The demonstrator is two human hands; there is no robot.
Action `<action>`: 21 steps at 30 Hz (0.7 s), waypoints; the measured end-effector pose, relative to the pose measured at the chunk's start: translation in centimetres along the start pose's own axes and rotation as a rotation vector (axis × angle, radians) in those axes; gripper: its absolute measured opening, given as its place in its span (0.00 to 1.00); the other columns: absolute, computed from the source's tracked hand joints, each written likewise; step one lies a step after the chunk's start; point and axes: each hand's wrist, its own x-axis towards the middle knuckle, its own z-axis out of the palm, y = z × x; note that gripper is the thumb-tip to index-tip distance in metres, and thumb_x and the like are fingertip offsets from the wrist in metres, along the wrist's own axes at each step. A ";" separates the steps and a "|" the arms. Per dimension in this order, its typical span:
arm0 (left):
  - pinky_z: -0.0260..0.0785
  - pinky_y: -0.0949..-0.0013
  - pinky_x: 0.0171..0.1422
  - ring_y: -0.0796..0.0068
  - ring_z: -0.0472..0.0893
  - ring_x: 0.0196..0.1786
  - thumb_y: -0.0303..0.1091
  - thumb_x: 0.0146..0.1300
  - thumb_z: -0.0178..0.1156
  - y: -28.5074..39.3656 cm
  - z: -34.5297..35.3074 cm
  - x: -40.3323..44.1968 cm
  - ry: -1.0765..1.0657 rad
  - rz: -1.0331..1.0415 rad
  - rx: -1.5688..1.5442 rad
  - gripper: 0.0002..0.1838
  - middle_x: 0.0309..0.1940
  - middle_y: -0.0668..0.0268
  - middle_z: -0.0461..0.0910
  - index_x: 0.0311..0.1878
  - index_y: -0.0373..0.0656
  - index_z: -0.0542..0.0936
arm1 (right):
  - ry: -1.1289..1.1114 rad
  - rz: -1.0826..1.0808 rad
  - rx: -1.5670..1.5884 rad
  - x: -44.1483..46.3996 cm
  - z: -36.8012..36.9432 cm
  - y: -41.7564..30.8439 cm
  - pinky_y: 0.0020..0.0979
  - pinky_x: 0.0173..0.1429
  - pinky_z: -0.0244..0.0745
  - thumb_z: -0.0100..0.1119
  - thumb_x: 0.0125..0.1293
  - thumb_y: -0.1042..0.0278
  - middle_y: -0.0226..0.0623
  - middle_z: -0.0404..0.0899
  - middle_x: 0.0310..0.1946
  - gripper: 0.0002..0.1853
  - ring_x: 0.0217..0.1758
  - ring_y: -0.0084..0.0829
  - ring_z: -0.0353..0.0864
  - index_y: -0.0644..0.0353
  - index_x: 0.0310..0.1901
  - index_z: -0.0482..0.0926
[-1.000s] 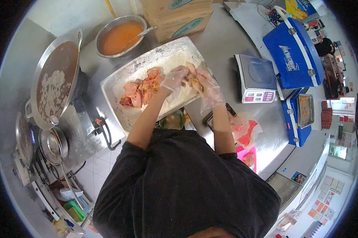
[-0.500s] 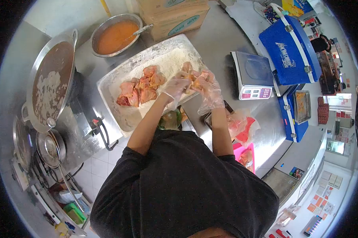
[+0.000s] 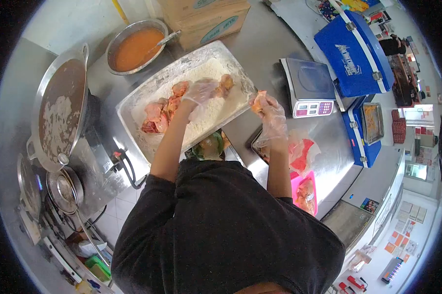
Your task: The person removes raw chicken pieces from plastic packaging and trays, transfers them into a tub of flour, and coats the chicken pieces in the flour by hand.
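Note:
A white tray [image 3: 133, 103] holds pale flour [image 3: 209, 68] and several raw meat pieces [image 3: 155, 115] on its left side. My left hand [image 3: 201, 92], in a clear plastic glove, is over the flour beside the meat; its fingers are blurred, and whether it grips anything does not show. Another meat piece [image 3: 225, 83] lies just right of its fingertips. Past the tray's right edge, my right hand [image 3: 271, 113], also gloved, is closed on a piece of meat [image 3: 258, 101].
A bowl of orange liquid [image 3: 138, 49] and a cardboard box [image 3: 206, 22] stand behind the tray. A large pan [image 3: 62, 105] is at left. At right are a scale [image 3: 311, 88], a blue cooler [image 3: 350, 54] and a pink container [image 3: 304, 193].
My hands have moved apart. The right one has gone out past the tray's right edge with a piece of meat, while the left has shifted slightly left over the flour.

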 end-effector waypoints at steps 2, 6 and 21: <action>0.76 0.69 0.53 0.71 0.82 0.46 0.41 0.67 0.62 0.2 -1.6 -2.8 0.099 -0.211 -0.293 0.16 0.43 0.63 0.82 0.50 0.40 0.81 | -0.026 0.020 -0.016 -0.3 -1.3 0.9 0.30 0.52 0.81 0.65 0.68 0.61 0.40 0.83 0.44 0.19 0.47 0.32 0.85 0.67 0.53 0.78; 0.78 0.69 0.49 0.73 0.83 0.43 0.46 0.71 0.60 2.2 -2.8 -8.8 0.206 -0.526 -0.610 0.19 0.43 0.60 0.83 0.51 0.38 0.79 | -0.017 0.091 -0.029 -2.4 -2.1 1.8 0.32 0.54 0.81 0.66 0.67 0.63 0.39 0.82 0.45 0.18 0.49 0.32 0.84 0.65 0.53 0.78; 0.71 0.73 0.48 0.77 0.79 0.42 0.44 0.71 0.61 9.5 4.3 -16.3 0.033 -0.576 -0.876 0.18 0.40 0.66 0.80 0.52 0.39 0.78 | -0.127 -0.232 -0.323 -0.5 2.1 2.2 0.26 0.55 0.75 0.65 0.68 0.63 0.36 0.84 0.42 0.15 0.47 0.25 0.81 0.64 0.50 0.81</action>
